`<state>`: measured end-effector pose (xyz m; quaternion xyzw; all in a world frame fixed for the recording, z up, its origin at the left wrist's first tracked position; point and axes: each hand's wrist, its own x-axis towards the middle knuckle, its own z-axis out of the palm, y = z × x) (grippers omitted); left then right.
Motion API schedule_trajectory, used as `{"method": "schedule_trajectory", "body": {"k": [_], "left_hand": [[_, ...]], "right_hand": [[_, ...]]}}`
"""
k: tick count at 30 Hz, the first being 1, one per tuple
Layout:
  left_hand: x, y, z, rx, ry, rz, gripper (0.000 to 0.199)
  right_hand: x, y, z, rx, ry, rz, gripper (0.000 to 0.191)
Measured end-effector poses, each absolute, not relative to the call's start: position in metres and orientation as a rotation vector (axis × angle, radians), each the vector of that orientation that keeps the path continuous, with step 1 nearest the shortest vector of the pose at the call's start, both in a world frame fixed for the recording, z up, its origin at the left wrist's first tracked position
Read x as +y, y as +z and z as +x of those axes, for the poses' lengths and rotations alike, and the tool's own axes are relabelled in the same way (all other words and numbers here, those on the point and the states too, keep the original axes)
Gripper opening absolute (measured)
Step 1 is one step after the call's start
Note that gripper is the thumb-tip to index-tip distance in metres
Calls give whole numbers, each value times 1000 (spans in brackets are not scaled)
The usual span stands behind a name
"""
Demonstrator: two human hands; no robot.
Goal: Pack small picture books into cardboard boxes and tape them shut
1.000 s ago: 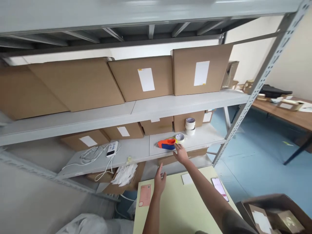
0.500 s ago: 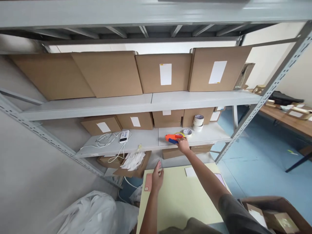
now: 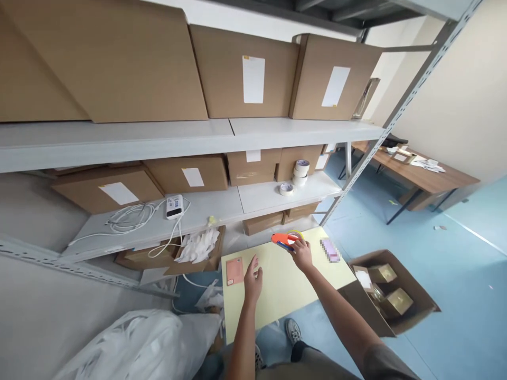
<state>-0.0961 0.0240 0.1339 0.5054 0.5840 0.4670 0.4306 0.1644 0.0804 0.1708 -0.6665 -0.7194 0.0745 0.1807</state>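
My right hand (image 3: 302, 255) is closed on an orange and blue tool (image 3: 282, 239), with a yellow ring-shaped part at its far side; it looks like a tape dispenser. The hand holds it above the far part of a pale yellow table (image 3: 277, 295). Over the table's left part, my left hand (image 3: 253, 279) is open with its fingers apart and nothing in it. A pink card-like item (image 3: 235, 271) lies just left of that hand. To the right of my right hand, a pixelated purple item (image 3: 330, 250) rests on the table.
The metal shelf (image 3: 222, 203) ahead carries cartons, white tape rolls (image 3: 286, 189), a power strip (image 3: 174, 206) and coiled cable. An open carton (image 3: 396, 295) with small boxes stands at right. A white plastic bag (image 3: 146, 343) lies at lower left.
The view has shifted right and closer. My right hand has drawn the orange and blue tool away from the shelf, over the table. My left hand is still open.
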Motion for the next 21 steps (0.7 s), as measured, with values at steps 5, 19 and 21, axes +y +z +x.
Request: {"method": "schedule_trajectory", "body": {"k": [5,19,21], "left_hand": [[6,135,-83,1449,1135,1288,57],[-43,104,16,1613,980,1214,58],[-45,102,36,1611,959,1214,58]], "right_hand": [[41,124,197,-2012,300,-2021,19],[-14,14,356,-1802,676,-2359,31],[-18,12,369,-1770,720,-2406,33]]}}
